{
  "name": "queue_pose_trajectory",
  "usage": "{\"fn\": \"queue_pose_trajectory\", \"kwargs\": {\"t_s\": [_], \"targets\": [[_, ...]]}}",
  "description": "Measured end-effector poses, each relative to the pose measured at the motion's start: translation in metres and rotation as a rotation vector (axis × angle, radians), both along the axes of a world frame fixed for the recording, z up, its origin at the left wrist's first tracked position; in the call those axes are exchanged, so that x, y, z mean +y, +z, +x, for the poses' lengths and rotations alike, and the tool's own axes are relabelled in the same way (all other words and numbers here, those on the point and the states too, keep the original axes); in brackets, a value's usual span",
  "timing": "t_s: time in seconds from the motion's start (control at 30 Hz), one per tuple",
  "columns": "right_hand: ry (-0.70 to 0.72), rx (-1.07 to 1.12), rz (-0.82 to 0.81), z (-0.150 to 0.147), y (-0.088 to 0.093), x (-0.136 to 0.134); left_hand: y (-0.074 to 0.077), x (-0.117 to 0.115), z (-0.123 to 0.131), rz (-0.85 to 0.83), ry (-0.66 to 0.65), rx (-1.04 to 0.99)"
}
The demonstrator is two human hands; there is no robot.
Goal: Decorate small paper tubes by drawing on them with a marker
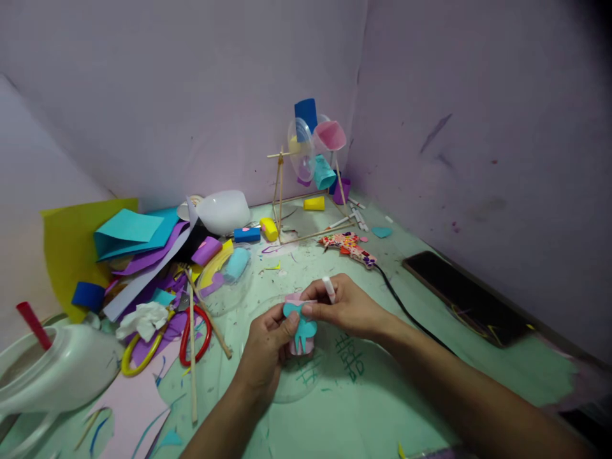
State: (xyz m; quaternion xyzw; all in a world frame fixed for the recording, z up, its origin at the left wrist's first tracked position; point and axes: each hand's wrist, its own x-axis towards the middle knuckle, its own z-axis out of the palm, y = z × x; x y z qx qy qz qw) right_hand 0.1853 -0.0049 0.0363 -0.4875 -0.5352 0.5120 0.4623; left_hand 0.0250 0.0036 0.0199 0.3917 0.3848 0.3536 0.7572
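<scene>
My left hand (262, 347) is closed around a small piece of pink paper (308, 350), with a turquoise paper cutout (306, 328) against its front. The cutout has rounded lobes and narrow points at its lower end; my left thumb presses on it. With thumb and fingertips, my right hand (349, 306) pinches the top edge of the same pieces. A short white stick (329, 289), perhaps a marker, pokes up between my right fingers. Under both hands lies a clear plastic disc (287, 396) on the green table. My fingers hide part of the pink paper.
A wooden-stick frame (280, 191) carrying clear discs and coloured paper cups stands at the back. A floral glue gun (351, 247) with a black cord and a phone (461, 296) lie right. Left are paper sheets (86, 248), red-handled scissors (208, 335) and a white pitcher (71, 366).
</scene>
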Motion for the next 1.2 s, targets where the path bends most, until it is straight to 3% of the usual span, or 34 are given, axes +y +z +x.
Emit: {"fn": "queue_pose_trajectory", "kwargs": {"t_s": [0.13, 0.33, 0.5, 0.77, 1.03, 1.2], "targets": [[0.026, 0.040, 0.014, -0.0014, -0.0020, -0.0015, 0.0000, 0.0003, -0.0005, -0.004, 0.026, 0.004], [0.101, 0.077, 0.006, -0.0017, -0.0036, -0.0033, 0.0004, -0.0043, -0.0006, -0.029, -0.038, -0.048], [0.071, 0.043, -0.004, -0.0018, -0.0021, -0.0027, -0.0003, -0.0040, 0.0010, 0.046, -0.045, -0.055], [0.086, 0.028, 0.003, -0.0024, -0.0018, -0.0025, -0.0039, -0.0027, 0.0005, 0.028, -0.037, -0.080], [0.013, -0.084, 0.034, -0.0051, 0.0004, -0.0031, -0.0036, -0.0010, 0.0014, 0.031, 0.015, -0.010], [-0.067, -0.209, 0.150, -0.0046, 0.0050, -0.0052, -0.0080, 0.0008, 0.0014, 0.034, 0.024, -0.010]]}}
